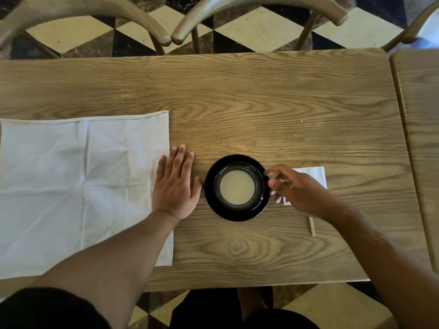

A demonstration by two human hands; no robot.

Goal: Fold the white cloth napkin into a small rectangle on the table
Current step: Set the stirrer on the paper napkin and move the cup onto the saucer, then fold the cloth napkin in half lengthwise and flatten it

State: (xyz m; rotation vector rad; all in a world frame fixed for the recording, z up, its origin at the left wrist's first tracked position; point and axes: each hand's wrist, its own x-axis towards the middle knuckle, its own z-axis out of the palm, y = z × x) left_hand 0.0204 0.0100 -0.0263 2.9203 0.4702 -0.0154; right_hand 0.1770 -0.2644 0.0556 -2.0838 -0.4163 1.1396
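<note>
- The napkin lies spread on the left part of the desk, creased, its left side running out of view and its near edge close to the desk's front edge.
- The left hand rests palm down at the napkin's right edge, partly on the cloth and partly on bare wood; its fingers are spread flat and hold nothing.
- Just right of that hand stands a black saucer with a black cup on it, holding a pale milky drink.
- The right hand is at the cup's right side, fingers curled together by the rim where a handle would be; whether they pinch it I cannot tell.
- Under that hand lies a small white paper napkin, and a thin stick lies just nearer.
- Beyond the desk's far edge are curved wooden chair backs over a chequered floor.
</note>
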